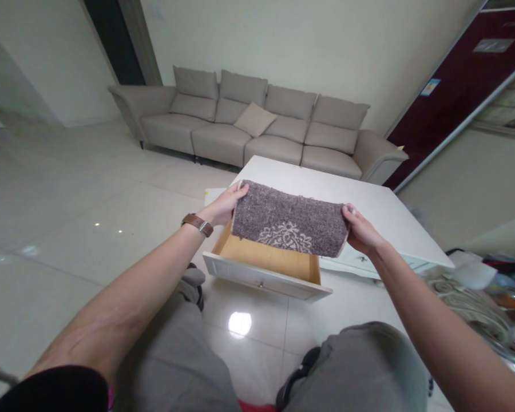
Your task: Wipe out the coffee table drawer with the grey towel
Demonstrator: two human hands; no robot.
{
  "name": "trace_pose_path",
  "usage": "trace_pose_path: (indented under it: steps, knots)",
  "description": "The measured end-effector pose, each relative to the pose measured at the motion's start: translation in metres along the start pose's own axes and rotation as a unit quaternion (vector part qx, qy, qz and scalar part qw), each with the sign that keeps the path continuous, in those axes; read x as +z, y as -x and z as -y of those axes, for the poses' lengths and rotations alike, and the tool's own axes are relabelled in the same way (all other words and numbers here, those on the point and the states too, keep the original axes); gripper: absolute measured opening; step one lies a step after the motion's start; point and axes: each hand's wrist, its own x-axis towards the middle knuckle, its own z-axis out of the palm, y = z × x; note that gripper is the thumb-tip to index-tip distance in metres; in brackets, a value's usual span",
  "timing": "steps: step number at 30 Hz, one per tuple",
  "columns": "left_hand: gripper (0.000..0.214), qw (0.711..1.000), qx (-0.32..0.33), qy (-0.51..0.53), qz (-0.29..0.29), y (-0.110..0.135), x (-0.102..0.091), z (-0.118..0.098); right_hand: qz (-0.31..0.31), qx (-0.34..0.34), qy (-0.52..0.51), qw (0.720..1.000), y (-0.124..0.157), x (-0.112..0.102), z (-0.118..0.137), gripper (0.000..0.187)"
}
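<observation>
A folded grey-purple mat (292, 218) with a pale floral pattern is stretched out between my two hands. My left hand (225, 205) pinches its upper left corner, thumb on the near face. At the other end, my right hand (361, 229) grips the upper right corner, fingers partly behind it. Below the mat, a pulled-out drawer (268, 283) shows a bare light-wood bottom, its back part hidden by the mat. The drawer belongs to a low white table (326, 182) with a smooth top.
A long grey sofa (249, 151) with a beige cushion (254, 119) stands behind the table against the wall. To the right lie piled items, among them coiled beige material (467, 303). Glossy tiles (146, 214) cover the floor.
</observation>
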Motion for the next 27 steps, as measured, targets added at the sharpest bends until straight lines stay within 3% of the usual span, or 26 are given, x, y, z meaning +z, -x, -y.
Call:
trace_pose_path:
  steps: [5,7,10,13,15,18,20,23,25,27]
  knots:
    - [0.021,0.99,0.064,-0.118,-0.05,0.001,0.012,0.013,-0.052,-0.022,0.133,0.99,-0.003,0.01,-0.015,0.045]
    - [0.016,0.975,0.086,-0.185,-0.085,0.004,0.028,0.02,-0.075,-0.052,0.187,0.978,-0.004,0.026,-0.021,0.044]
    - [0.019,0.953,0.111,-0.267,-0.093,0.009,0.06,0.03,-0.089,-0.093,0.238,0.963,-0.006,0.061,-0.028,0.04]
    - [0.019,0.943,0.122,-0.298,-0.081,0.011,0.087,0.036,-0.082,-0.115,0.26,0.955,-0.008,0.093,-0.031,0.036]
    - [0.018,0.945,0.121,-0.291,-0.091,0.013,0.092,0.034,-0.075,-0.131,0.266,0.952,-0.006,0.103,-0.027,0.035]
    - [0.018,0.962,0.126,-0.219,-0.098,0.025,0.073,0.014,-0.061,-0.162,0.257,0.951,0.009,0.087,-0.005,0.036]
    - [0.022,0.985,0.102,-0.136,-0.024,0.044,0.049,-0.012,-0.02,-0.171,0.227,0.959,0.028,0.058,0.018,0.036]
    - [0.031,0.992,0.025,-0.034,0.118,0.079,0.021,-0.053,0.115,-0.147,0.12,0.975,0.058,0.016,0.047,0.031]
    - [0.031,0.985,0.032,0.04,0.164,0.091,0.023,-0.065,0.181,-0.15,0.022,0.972,0.065,0.011,0.054,0.031]
    - [0.033,0.979,0.047,0.096,0.174,0.088,0.045,-0.06,0.194,-0.172,-0.03,0.965,0.056,0.031,0.048,0.031]
